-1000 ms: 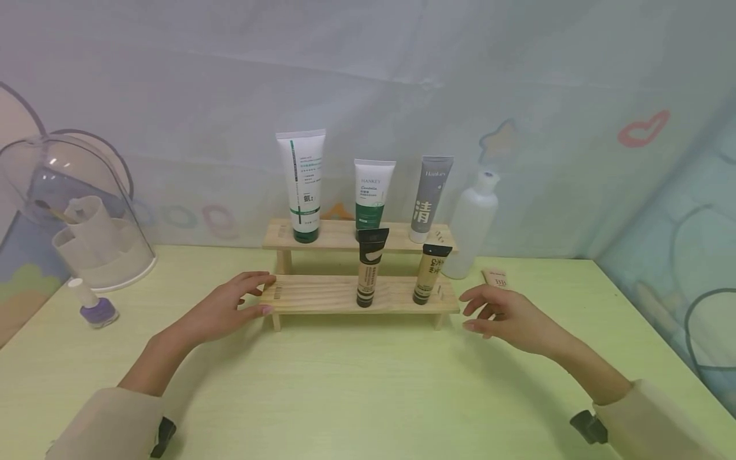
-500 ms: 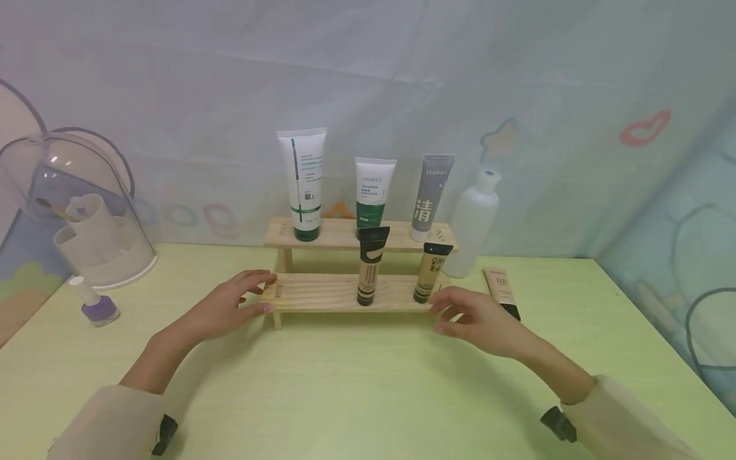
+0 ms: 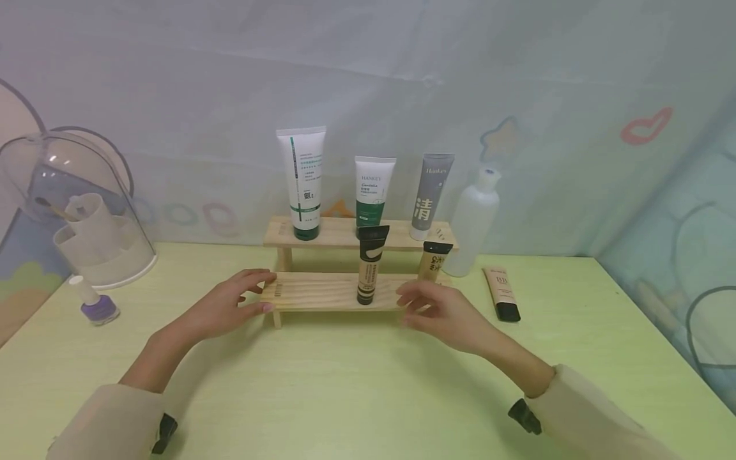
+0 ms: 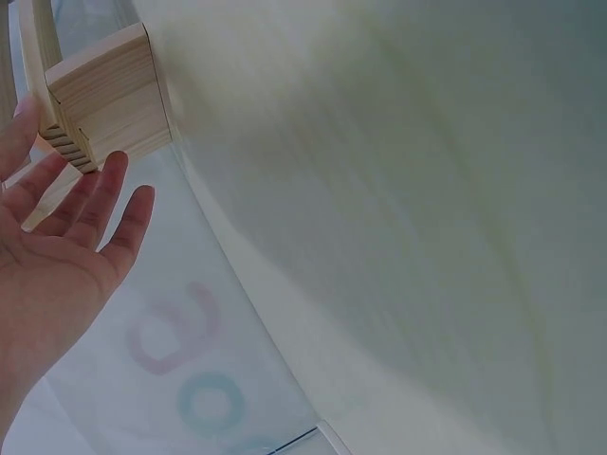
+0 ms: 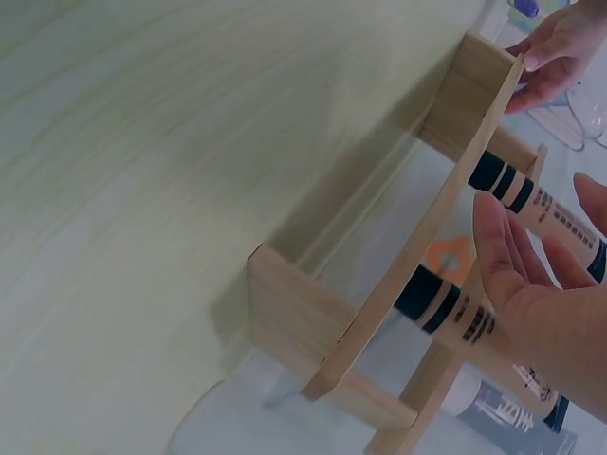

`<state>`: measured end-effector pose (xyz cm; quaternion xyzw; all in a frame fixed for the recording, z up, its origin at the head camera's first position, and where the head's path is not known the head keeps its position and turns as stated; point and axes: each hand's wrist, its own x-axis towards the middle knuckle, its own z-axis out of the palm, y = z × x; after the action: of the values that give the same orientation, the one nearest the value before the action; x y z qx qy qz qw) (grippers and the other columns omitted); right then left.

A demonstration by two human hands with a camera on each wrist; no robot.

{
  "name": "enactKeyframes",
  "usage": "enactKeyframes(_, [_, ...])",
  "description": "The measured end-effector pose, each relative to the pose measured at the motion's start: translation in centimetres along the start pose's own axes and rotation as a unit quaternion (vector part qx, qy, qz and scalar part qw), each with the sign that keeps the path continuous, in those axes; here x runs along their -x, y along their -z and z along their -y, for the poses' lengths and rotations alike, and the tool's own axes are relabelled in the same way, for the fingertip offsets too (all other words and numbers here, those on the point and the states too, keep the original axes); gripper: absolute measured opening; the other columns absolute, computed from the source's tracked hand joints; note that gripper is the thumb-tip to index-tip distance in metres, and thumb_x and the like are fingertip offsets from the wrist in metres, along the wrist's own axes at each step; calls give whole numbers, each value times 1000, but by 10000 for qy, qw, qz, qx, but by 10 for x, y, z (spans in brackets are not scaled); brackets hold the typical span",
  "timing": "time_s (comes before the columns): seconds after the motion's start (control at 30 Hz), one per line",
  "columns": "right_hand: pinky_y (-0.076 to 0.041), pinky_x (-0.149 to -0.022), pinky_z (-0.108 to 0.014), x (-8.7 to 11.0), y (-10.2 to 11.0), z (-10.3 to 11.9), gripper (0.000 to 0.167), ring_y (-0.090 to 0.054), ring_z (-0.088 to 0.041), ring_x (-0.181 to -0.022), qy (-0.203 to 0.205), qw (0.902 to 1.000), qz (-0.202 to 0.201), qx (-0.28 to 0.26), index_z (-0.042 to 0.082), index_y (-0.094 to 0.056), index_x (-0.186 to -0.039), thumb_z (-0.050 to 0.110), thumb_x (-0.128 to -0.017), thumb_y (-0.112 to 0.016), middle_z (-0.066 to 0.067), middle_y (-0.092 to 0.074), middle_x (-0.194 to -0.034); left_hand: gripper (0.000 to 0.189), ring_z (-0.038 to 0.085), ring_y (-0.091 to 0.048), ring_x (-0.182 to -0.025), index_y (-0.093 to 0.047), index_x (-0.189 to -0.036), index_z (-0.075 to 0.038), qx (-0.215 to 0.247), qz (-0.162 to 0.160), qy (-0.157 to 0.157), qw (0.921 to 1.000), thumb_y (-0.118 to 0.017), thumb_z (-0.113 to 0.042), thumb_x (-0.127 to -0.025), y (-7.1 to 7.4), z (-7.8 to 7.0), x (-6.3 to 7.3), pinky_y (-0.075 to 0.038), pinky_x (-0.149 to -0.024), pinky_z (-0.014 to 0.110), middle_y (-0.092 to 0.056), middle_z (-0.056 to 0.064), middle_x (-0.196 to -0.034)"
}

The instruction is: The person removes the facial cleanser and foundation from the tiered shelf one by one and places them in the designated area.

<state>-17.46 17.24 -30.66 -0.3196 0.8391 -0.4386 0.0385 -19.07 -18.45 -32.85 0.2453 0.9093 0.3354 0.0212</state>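
A two-step wooden display rack (image 3: pixel 316 292) stands on the table. At its left end, my left hand (image 3: pixel 223 308) holds the lower step's end between thumb and fingers. My right hand (image 3: pixel 451 318) hovers at the step's front right, fingers loosely bent around nothing. To its left stands a beige foundation tube (image 3: pixel 368 275) with a black top. A gold-and-black tube (image 3: pixel 434 260) is partly hidden behind the right hand in the head view; the right wrist view shows this tube (image 5: pixel 446 305) close by that hand. Both tubes stand upright on the lower step.
Along the upper step are a large white tube (image 3: pixel 305 182), a white-and-green tube (image 3: pixel 370 191) and a grey tube (image 3: pixel 431 195). Behind is a white bottle (image 3: pixel 473 217). A BB cream tube (image 3: pixel 502 291) lies at right; purple nail polish (image 3: pixel 99 310) and a domed organizer (image 3: pixel 103 239) stand left.
My right hand has moved left from beyond the rack's right end, past the gold-and-black tube, uncovering the BB cream tube. The left hand has stayed at the rack's left end.
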Motion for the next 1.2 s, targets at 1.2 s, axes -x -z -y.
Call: enactKeyframes(1.2, [-50, -80, -35, -48, -29, 8, 42, -60, -31, -91, -306, 9933, -1083, -259, -4, -48, -117, -5, -79, -67, -21, -59, -108, 53, 39, -46, -113, -40, -134, 4, 83, -1, 10, 10000, -58, -21, -91, -1, 2, -1, -39, -90, 55, -37, 24, -134])
